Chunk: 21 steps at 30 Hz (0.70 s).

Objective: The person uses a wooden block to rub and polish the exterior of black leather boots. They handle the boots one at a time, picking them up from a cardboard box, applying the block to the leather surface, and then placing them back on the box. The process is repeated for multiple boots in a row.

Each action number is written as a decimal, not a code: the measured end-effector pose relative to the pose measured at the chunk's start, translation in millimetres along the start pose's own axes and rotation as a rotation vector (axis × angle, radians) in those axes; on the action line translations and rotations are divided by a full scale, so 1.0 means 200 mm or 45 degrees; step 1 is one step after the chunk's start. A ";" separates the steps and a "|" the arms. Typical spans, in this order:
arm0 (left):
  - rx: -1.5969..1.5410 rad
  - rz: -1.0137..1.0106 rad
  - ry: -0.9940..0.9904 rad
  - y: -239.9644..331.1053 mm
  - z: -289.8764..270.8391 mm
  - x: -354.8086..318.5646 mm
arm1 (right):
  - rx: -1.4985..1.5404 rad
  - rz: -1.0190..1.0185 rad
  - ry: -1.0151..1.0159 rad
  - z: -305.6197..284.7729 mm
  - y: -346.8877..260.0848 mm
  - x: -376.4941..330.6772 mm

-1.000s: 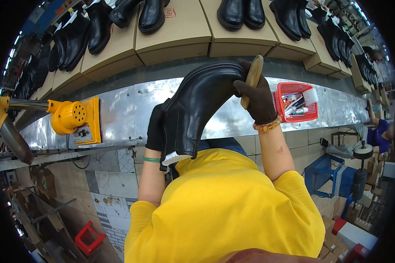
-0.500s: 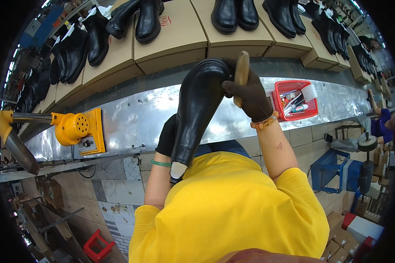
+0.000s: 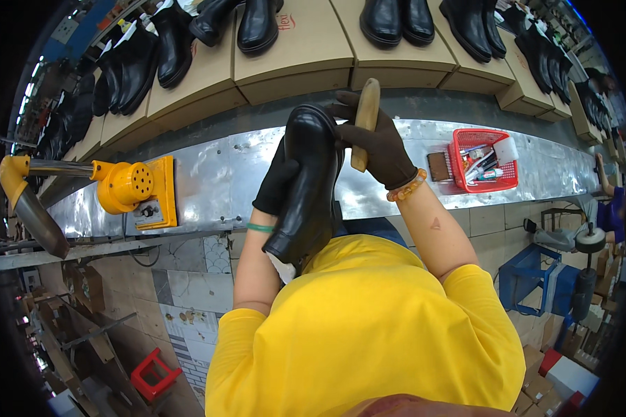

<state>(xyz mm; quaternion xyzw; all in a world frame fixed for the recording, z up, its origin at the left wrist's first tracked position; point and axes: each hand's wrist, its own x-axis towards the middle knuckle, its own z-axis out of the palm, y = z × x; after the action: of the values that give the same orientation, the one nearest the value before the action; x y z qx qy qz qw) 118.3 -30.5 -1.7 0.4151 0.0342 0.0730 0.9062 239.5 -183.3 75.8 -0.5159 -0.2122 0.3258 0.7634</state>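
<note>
A glossy black ankle boot (image 3: 305,187) is held over the bench, toe away from me, with white paper showing at its top end. My left hand (image 3: 279,181), in a black glove, is closed around the boot's left side. Beside the toe's right side is my right hand (image 3: 379,149), in a dark brown glove. It grips a long, rounded, light-wood tool (image 3: 366,125); its working side is hidden. The right fingertips are at or very near the boot's edge; I cannot tell if they touch.
On the metal bench (image 3: 229,174), a yellow machine with a bent nozzle (image 3: 124,187) stands left. A red basket (image 3: 459,177) of tubes and tools stands right, beside a small brown block (image 3: 438,167). Beyond, black boots stand on cardboard boxes (image 3: 295,48). A person (image 3: 608,208) is far right.
The boot has rolled in my left hand, showing more of its side, and its toe has dropped slightly nearer me. My right hand has shifted slightly left and its fingers have spread from the toe.
</note>
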 end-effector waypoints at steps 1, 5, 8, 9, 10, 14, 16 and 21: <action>-0.134 -0.028 0.035 0.00 0.00 0.00 | 0.062 0.015 0.005 0.01 0.01 0.01; -0.581 -0.091 -0.111 -0.06 -0.18 0.06 | 0.220 0.071 0.008 0.03 0.07 0.03; -0.713 0.034 -0.244 -0.05 -0.21 0.10 | 0.047 0.129 0.088 0.01 0.09 0.00; -0.735 0.082 -0.242 -0.06 -0.23 0.11 | -0.019 0.132 0.103 -0.02 0.11 -0.02; -0.754 0.122 -0.248 -0.06 -0.24 0.12 | -0.085 0.133 0.122 -0.06 0.13 -0.03; -0.762 0.200 -0.248 -0.06 -0.26 0.10 | -0.165 0.335 0.192 -0.16 0.20 -0.11; -0.761 0.227 -0.235 -0.08 -0.26 0.08 | -0.025 0.412 0.076 -0.18 0.23 -0.15; -0.767 0.304 -0.190 -0.14 -0.24 0.07 | 0.482 0.533 0.018 -0.08 0.27 -0.23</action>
<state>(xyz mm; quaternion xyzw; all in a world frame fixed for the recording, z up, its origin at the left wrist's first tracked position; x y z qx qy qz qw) 128.2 -10.6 -55.3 0.1336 -0.1043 0.1549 0.9733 203.8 -212.6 21.1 -0.3989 -0.0310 0.5067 0.7637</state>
